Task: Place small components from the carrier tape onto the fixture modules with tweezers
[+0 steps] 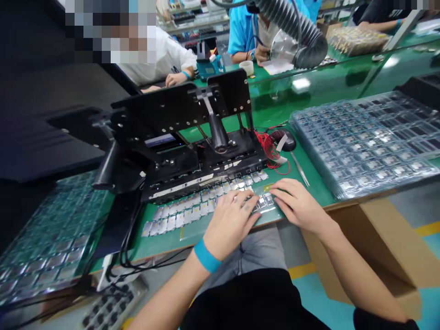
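Parts (265, 200) are flanked by left hand (233, 211) and right hand (299, 206), fingers loosely spread; rows (187, 215) could be skewed by a brushing fingertip.

Left hand (233, 211), blue wristband (207, 256), palm down over the right end of small metallic plates (187, 215) in two rows. Right hand (299, 204) beside it, fingertips at a few small parts (265, 200); grip unclear. Black fixture (206, 156) behind rows. Tweezers (300, 169), red wires (264, 140), mouse (290, 141) to its right on green table (311, 172); clear trays (360, 151) farther right.
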{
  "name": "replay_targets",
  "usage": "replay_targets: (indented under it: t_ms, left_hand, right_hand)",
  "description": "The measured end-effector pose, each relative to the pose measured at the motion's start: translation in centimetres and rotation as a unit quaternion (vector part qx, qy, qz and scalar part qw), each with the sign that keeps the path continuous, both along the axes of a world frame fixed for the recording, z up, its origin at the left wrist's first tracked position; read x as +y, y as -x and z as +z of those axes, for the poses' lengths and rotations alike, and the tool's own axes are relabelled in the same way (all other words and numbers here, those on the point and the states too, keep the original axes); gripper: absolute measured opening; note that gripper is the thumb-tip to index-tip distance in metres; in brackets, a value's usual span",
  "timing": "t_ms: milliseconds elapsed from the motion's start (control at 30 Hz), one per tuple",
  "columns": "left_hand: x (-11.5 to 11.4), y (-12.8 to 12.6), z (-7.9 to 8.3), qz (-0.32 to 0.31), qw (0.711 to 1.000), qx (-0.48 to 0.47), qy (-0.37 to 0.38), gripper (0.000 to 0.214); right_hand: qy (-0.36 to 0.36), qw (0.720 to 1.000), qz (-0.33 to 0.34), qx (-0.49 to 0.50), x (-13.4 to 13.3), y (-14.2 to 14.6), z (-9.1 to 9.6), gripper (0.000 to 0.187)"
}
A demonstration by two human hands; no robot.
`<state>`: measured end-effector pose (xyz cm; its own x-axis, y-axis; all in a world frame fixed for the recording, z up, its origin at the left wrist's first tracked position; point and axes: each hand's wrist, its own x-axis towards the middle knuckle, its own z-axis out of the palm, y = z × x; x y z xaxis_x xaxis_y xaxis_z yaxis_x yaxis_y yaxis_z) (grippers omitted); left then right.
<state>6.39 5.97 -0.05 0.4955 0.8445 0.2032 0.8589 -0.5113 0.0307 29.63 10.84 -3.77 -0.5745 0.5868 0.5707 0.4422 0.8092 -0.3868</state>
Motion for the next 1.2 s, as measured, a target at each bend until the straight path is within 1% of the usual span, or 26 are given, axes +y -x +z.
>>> replay_targets:
  t_ms: [67, 133, 267, 333, 400, 500, 600, 700, 767, 867, 1033, 1200]
  left_hand:
    - [-0.2, -0.5, -1.1, 0.012, 1.000, 0.003, -0.010, 0.039]
    - [0.2, -0.9, -1.6, 0.006, 1.000, -0.002, -0.014, 0.034]
    - [0.8, -1.1, -1.9, -0.035, 0.999, -0.038, -0.013, 0.023]
    - [0.9, -1.2, -1.8, -0.060, 0.996, -0.057, -0.019, 0.022]
    - [1.1, -1.3, -1.8, -0.071, 0.994, -0.074, -0.032, 0.018]
    - [1.6, -1.7, -1.7, -0.050, 0.993, -0.093, -0.053, 0.014]
    - [2.4, -2.0, -1.6, -0.011, 0.994, -0.093, -0.051, 0.020]
    - [2.9, -2.0, -1.5, 0.018, 0.996, -0.083, -0.036, 0.020]
    - [2.8, -2.0, -1.4, 0.027, 0.997, -0.075, -0.025, 0.017]
    - [2.1, -1.8, -1.4, 0.027, 0.997, -0.069, -0.011, 0.016]
    - [0.8, -1.4, -2.0, -0.013, 0.997, -0.070, -0.005, 0.017]
    - [0.7, -1.5, -2.7, -0.008, 0.997, -0.068, -0.022, 0.017]
  right_hand:
    - [0.013, 0.999, 0.020, -0.045, -0.1, 0.2, -0.3, 0.025]
    - [0.027, 0.997, 0.025, -0.069, 0.0, 0.0, -0.8, 0.025]
    - [0.032, 0.996, 0.037, -0.079, 0.1, -0.5, -1.5, 0.024]
    - [0.024, 0.996, 0.037, -0.072, 0.1, -0.5, -1.5, 0.023]
    - [0.017, 0.998, 0.026, -0.052, 0.1, -0.4, -1.3, 0.021]
    - [0.015, 0.999, -0.001, -0.030, 0.5, 0.1, -0.9, 0.023]
    - [0.017, 0.998, -0.021, -0.061, 1.2, 0.8, -0.6, 0.028]
    - [0.017, 0.994, -0.041, -0.099, 1.5, 1.1, -0.8, 0.024]
    - [0.026, 0.994, -0.047, -0.099, 1.5, 0.9, -1.1, 0.021]
    - [0.043, 0.996, -0.028, -0.073, 1.0, 0.4, -1.2, 0.019]
    - [0.040, 0.996, 0.020, -0.080, -0.1, -0.3, -0.5, 0.013]
    - [0.046, 0.994, 0.031, -0.090, -0.2, -0.3, -0.5, 0.014]
